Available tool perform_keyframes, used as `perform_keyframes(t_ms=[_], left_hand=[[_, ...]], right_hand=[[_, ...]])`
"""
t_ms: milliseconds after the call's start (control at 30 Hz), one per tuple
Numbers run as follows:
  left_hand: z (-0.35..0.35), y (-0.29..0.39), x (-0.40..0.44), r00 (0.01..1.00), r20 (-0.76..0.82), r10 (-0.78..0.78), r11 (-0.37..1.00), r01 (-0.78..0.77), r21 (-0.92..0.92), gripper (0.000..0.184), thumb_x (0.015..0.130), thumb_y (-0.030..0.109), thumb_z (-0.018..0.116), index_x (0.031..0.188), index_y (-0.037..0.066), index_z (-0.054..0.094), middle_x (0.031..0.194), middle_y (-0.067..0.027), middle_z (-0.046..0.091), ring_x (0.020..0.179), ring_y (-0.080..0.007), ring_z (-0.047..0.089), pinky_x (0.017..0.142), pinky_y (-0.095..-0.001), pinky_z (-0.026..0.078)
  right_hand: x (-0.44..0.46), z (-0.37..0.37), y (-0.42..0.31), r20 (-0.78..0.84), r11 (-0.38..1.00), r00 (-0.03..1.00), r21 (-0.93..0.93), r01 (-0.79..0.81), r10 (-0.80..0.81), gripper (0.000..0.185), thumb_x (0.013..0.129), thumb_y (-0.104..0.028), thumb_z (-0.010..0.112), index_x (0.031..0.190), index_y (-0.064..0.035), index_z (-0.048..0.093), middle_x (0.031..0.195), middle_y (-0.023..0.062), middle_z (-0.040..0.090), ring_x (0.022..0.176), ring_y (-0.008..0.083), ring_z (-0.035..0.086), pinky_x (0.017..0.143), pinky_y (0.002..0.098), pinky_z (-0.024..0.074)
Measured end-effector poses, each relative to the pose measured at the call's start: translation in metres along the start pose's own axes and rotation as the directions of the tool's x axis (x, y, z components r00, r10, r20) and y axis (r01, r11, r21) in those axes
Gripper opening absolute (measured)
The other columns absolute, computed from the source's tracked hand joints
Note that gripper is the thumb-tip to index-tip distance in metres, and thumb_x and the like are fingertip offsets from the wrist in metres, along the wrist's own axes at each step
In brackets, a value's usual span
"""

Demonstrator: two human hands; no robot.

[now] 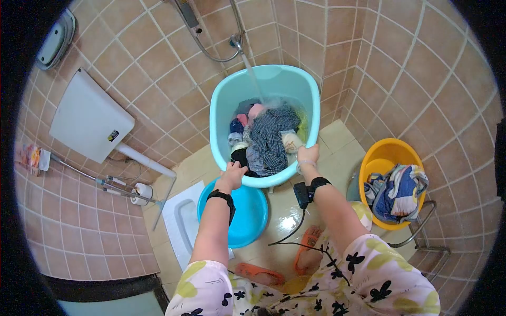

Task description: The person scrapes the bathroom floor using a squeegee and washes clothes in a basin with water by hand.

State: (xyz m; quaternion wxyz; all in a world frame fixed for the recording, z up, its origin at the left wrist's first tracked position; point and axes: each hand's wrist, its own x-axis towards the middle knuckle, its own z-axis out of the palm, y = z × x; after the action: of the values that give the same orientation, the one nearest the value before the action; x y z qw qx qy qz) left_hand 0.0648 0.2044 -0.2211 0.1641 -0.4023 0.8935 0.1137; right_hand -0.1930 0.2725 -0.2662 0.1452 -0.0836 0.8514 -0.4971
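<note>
A large light-blue tub [220,121] stands by the tiled wall with a heap of wet clothes [269,137] in it, and water runs down into it from the tap [236,41]. My left hand [233,175] is on the tub's near rim at the left, its fingers bent over the edge beside a dark cloth. My right hand [308,155] is closed on the rim at the right front. A black strap is round each wrist. Below my left forearm sits a round blue basin [250,218], partly covered by the arm.
A yellow bucket [386,147] of clothes stands at the right near a metal rail [424,226]. A squat toilet [182,216] lies left of the basin, under a white cistern [92,116]. Orange slippers [259,274] and a black cable [303,243] are near my feet.
</note>
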Motion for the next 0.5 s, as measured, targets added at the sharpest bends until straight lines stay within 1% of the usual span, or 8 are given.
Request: perform_keyframes(t_ms=[100,200,333,400,500], left_hand=[[0.007,-0.008,0.009,0.999,0.049,0.016,1.000,-0.016,0.007,0.039,0.080,0.004,0.047,0.115,0.021,0.052,0.116,-0.0071,0.041,0.113,-0.0307,0.035,0.087,-0.0585,0.037],[0.008,-0.007,0.009,0.999,0.050,0.004,1.000,-0.006,0.031,0.041,0.079,0.005,0.048,0.116,0.022,0.051,0.116,-0.0070,0.040,0.114,-0.0306,0.034,0.088,-0.0577,0.037],[0.010,-0.008,0.010,0.999,0.054,0.001,0.999,-0.003,0.042,0.042,0.079,0.005,0.049,0.117,0.023,0.051,0.117,-0.0070,0.040,0.115,-0.0305,0.034,0.089,-0.0565,0.038],[0.013,-0.011,0.013,0.999,0.046,0.015,0.998,-0.018,0.057,0.043,0.078,0.003,0.049,0.117,0.022,0.052,0.118,-0.0071,0.040,0.115,-0.0305,0.035,0.089,-0.0570,0.038],[0.011,-0.011,0.013,0.998,0.059,0.012,1.000,-0.012,0.013,0.044,0.077,0.002,0.049,0.117,0.022,0.052,0.120,-0.0067,0.040,0.115,-0.0305,0.035,0.090,-0.0573,0.037]], right_hand=[[-0.006,-0.008,-0.007,0.015,1.000,1.000,0.010,-0.017,0.017,0.034,0.067,-0.010,0.056,0.095,0.0065,0.051,0.092,0.0294,0.058,0.091,0.0432,0.056,0.082,0.0430,0.0435],[-0.008,-0.007,-0.007,0.011,0.999,1.000,0.032,-0.022,0.022,0.034,0.067,-0.010,0.057,0.096,0.0066,0.050,0.093,0.0290,0.058,0.091,0.0427,0.056,0.082,0.0427,0.0433],[-0.005,-0.003,-0.002,-0.014,0.998,1.000,0.058,0.015,-0.014,0.033,0.067,-0.011,0.059,0.094,0.0061,0.052,0.091,0.0275,0.059,0.089,0.0414,0.057,0.081,0.0421,0.0442],[-0.006,-0.003,-0.002,-0.017,0.997,1.000,0.069,0.019,-0.018,0.033,0.066,-0.011,0.060,0.093,0.0059,0.052,0.090,0.0269,0.059,0.089,0.0408,0.058,0.080,0.0419,0.0445],[-0.005,-0.003,-0.003,-0.022,0.995,0.999,0.099,0.030,-0.027,0.032,0.066,-0.011,0.062,0.092,0.0055,0.052,0.089,0.0259,0.060,0.087,0.0397,0.058,0.079,0.0415,0.0451]])
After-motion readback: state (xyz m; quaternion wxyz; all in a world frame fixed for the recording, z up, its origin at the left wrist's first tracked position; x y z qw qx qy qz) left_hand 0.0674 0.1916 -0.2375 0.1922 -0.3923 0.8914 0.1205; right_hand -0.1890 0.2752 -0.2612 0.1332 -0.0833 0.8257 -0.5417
